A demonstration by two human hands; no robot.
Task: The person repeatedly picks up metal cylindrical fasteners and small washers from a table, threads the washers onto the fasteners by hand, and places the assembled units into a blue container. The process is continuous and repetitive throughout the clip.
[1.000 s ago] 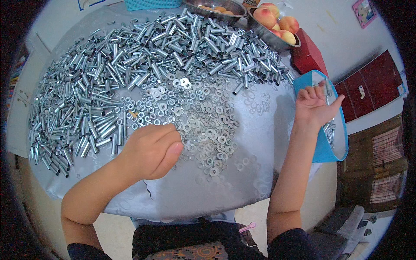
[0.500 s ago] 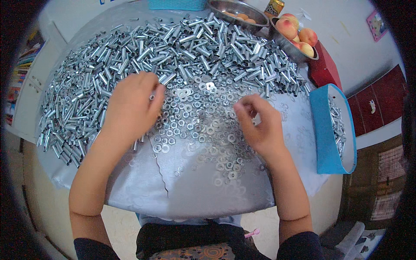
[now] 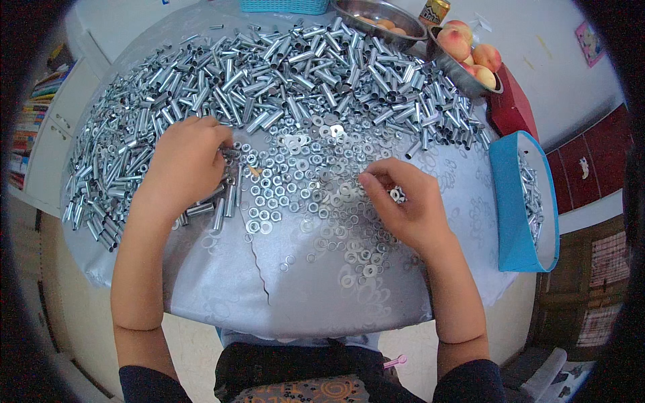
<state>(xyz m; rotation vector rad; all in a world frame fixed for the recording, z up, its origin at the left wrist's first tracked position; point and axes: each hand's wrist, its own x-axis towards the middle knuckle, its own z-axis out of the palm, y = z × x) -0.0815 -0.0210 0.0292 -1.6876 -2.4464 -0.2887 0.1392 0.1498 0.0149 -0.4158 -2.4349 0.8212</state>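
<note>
My left hand (image 3: 185, 161) is bent over the left part of a heap of metal sleeves (image 3: 295, 67), its fingers curled down. A dark metal piece shows at its fingertips, but whether they grip it is hidden. Between my hands spreads a layer of nuts (image 3: 277, 188) and flat washers (image 3: 336, 130). My right hand (image 3: 410, 205) hovers low over the washers on the right, thumb and forefinger drawn together. A few shiny rings show in the gap beside its thumb; what the fingertips hold is too small to make out.
A blue fabric bin (image 3: 512, 208) with metal parts stands at the right edge. Behind it are a red box (image 3: 514, 111), a bowl of peaches (image 3: 463, 70), another metal bowl (image 3: 383, 33), a can (image 3: 434, 12) and a turquoise basket (image 3: 283, 7). A wavy dark strand (image 3: 258, 269) lies near the front.
My left hand has moved left and a little nearer, uncovering nuts and sleeves. My right hand has come slightly nearer, its thumb and forefinger closer together. The whole view has shifted slightly.
</note>
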